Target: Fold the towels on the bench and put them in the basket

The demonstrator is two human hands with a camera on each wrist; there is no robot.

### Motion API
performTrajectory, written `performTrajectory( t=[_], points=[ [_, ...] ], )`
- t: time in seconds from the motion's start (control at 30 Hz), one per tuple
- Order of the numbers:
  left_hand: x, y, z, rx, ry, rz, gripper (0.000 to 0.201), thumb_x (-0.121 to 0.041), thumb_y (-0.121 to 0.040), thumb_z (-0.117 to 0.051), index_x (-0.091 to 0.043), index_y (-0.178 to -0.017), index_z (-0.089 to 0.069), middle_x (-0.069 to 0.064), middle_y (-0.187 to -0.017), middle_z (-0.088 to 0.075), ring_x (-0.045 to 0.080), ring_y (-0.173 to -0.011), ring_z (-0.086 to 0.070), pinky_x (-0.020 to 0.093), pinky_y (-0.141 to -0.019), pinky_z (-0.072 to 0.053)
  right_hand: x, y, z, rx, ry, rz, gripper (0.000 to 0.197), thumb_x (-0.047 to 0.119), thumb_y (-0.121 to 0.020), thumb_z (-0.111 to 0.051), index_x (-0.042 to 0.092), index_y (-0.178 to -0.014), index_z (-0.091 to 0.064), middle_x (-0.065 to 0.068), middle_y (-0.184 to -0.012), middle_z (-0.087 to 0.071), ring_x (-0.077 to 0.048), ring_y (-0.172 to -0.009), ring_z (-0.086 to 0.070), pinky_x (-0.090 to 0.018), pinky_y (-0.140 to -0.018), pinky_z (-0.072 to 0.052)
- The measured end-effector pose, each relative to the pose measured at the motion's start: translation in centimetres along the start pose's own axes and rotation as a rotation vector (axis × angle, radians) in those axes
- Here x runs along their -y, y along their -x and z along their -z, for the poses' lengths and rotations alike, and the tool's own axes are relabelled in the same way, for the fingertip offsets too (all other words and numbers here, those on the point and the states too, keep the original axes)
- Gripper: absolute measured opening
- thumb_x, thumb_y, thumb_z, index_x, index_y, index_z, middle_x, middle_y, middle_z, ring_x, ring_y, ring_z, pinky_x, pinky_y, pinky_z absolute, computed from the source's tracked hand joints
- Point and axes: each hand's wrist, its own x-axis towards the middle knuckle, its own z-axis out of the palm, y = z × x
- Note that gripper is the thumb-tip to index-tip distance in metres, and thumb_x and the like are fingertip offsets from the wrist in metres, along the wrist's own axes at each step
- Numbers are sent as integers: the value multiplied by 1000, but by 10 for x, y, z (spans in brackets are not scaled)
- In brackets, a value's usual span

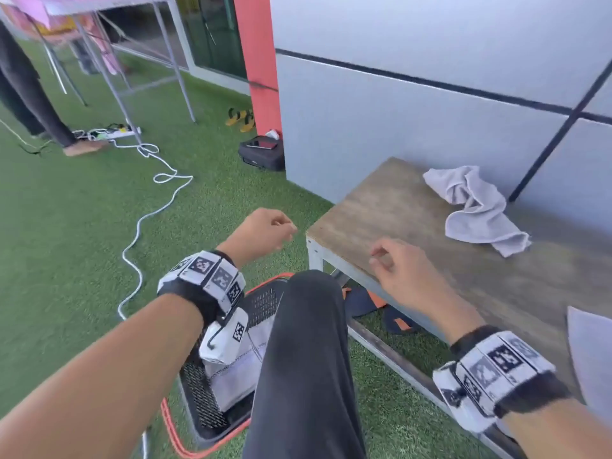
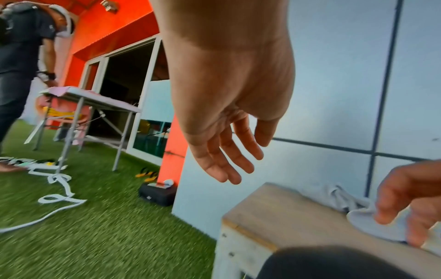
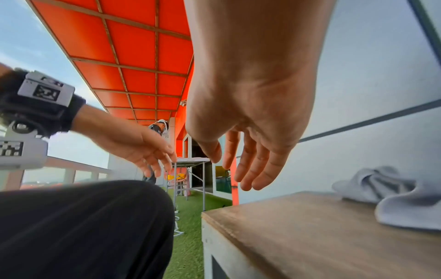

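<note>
A crumpled grey towel [image 1: 477, 210] lies on the wooden bench [image 1: 390, 207] near the wall, also seen as the towel [image 3: 391, 196] in the right wrist view. My left hand [image 1: 265, 231] hovers over the grass just left of the bench corner, fingers relaxed and empty. My right hand [image 1: 397, 266] hangs over the bench's front edge, fingers loose, holding nothing, well short of the towel. A black mesh basket [image 1: 205, 399] with an orange rim sits on the grass under my left forearm, with a folded white towel [image 1: 231, 369] inside. My dark-trousered knee [image 1: 308, 342] partly hides the basket.
Another pale cloth [image 1: 592, 362] lies at the bench's near right edge. A white cable [image 1: 149, 210] snakes across the grass. A black case [image 1: 261, 154] sits by the orange pillar. Another person [image 1: 29, 94] stands at a folding table far left.
</note>
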Motion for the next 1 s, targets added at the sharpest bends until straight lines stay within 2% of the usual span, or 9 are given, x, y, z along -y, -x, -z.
performTrajectory(
  t=[0.1, 0.2, 0.37, 0.5, 0.63, 0.77, 0.83, 0.9, 1.0],
  points=[
    [-53, 8, -4, -3, -12, -108, 18, -28, -97, -58, -15, -99, -70, 3, -95, -74, 21, -83, -70, 29, -66, -55, -14, 21, 34, 20, 53, -66, 16, 28, -95, -55, 22, -109, -61, -1, -107, -65, -21, -95, -62, -40, -86, -51],
    [-97, 5, -21, 45, -43, -203, 21, -26, -96, -59, -10, -102, -70, 10, -99, -73, 23, -80, -68, 27, -66, -51, -34, 37, 63, 57, 107, -144, 18, 28, -95, -52, 21, -110, -59, -1, -103, -66, -22, -94, -61, -42, -87, -51],
    [-159, -13, -70, 173, -123, -273, 21, -29, -94, -60, -13, -105, -69, 12, -103, -71, 24, -87, -67, 29, -71, -49, -74, 53, 99, 43, 129, -249, 17, 24, -94, -50, 18, -108, -56, 1, -102, -63, -19, -92, -58, -33, -80, -46],
    [-186, -37, -124, 280, -223, -280, 16, -46, -84, -59, -35, -92, -68, -1, -100, -70, 22, -94, -67, 40, -90, -55, -113, 54, 116, 33, 146, -366, 17, 30, -93, -51, 19, -105, -57, 0, -108, -64, -23, -97, -59, -39, -88, -50],
    [-197, -67, -184, 401, -251, -261, 20, -29, -93, -60, -18, -107, -66, -3, -80, -59, 23, -84, -58, 32, -78, -47, -156, 43, 125, 30, 196, -458, 22, 36, -89, -50, 21, -101, -60, -8, -113, -62, -31, -108, -57, -41, -93, -48],
    [-200, -99, -235, 409, -397, -320, 25, -24, -94, -55, -21, -116, -66, 1, -104, -58, 20, -96, -53, 26, -80, -39, -205, 24, 122, 86, 231, -517, 32, 48, -78, -35, 32, -99, -53, -8, -124, -54, -33, -126, -40, -45, -104, -39],
    [-196, -116, -259, 414, -491, -342, 31, -26, -95, -53, -27, -123, -65, 1, -128, -52, 24, -120, -51, 30, -99, -39, -213, 15, 122, 84, 253, -510, 34, 40, -87, -41, 28, -114, -58, -10, -138, -42, -33, -135, -26, -45, -110, -29],
    [-193, -128, -278, 453, -560, -375, 34, -26, -95, -52, -29, -126, -64, -3, -147, -42, 26, -142, -32, 36, -115, -27, -218, 6, 122, 41, 240, -495, 32, 28, -93, -46, 27, -123, -58, -10, -151, -25, -32, -139, -14, -45, -112, -27],
    [-185, -145, -296, 388, -537, -428, 27, -28, -91, -46, -31, -107, -68, -19, -140, -43, 18, -139, -26, 39, -116, -22, -230, -8, 117, 49, 215, -461, 37, 22, -94, -46, 27, -129, -56, -3, -160, -8, -30, -144, -2, -48, -115, -27]
  ],
)
